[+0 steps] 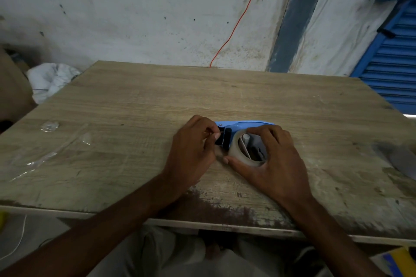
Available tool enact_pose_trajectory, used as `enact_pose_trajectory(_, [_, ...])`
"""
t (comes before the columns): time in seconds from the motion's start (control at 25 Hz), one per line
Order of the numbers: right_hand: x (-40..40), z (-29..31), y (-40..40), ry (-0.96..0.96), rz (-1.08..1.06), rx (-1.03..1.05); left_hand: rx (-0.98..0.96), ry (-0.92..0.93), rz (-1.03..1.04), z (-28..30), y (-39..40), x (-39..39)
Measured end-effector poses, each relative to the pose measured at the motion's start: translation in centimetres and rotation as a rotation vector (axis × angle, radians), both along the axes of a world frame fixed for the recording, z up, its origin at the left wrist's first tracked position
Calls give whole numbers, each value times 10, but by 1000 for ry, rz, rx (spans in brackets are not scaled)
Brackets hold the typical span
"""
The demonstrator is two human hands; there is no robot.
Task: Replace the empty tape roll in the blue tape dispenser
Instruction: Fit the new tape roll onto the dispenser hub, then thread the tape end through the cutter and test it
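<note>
A blue tape dispenser (243,124) lies on its side on the wooden table (202,96), its black front roller pointing left. A clear tape roll (236,153) sits on the dispenser's hub. My right hand (274,159) wraps the roll, thumb along its near edge and fingers over its far side. My left hand (193,148) is at the dispenser's front end, thumb and forefinger pinched on the tape's loose end by the black roller. The dispenser's handle is hidden under my right hand.
Strips and a crumpled bit of clear film (50,126) lie on the table's left side. A grey object (403,159) rests at the right edge. The wall stands behind the table, with an orange wire (238,20) hanging down it.
</note>
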State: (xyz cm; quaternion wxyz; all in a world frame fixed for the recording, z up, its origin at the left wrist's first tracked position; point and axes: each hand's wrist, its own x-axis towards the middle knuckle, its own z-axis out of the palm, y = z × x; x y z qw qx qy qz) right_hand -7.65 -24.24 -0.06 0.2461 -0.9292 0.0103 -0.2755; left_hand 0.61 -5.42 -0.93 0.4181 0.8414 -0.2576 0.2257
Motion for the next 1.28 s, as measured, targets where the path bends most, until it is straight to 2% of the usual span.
enact_pose_trajectory(0.2, [3,0,-5,34,44,69,-40,15,-78,-5,8,9])
enact_pose_trajectory(0.36, [6,2,-13,186,9,178,-55,-9,-152,-8,16,12])
enact_pose_trajectory(0.48, [9,10,-22,346,43,155,-75,33,-239,-9,24,16])
enact_pose_trajectory(0.64, [21,29,-37,498,163,35,-66,213,-396,-8,31,22])
enact_pose_trajectory(0.76, [33,39,-41,540,243,-64,-48,367,-544,-4,42,36])
enact_pose_trajectory(0.92, [39,39,-46,555,289,-55,-103,577,-689,5,50,55])
enact_pose_trajectory(1.2, [39,16,-51,464,327,-18,-517,945,-584,15,47,58])
enact_pose_trajectory(1.28, [40,9,-51,414,309,20,-526,964,-546,17,46,57])
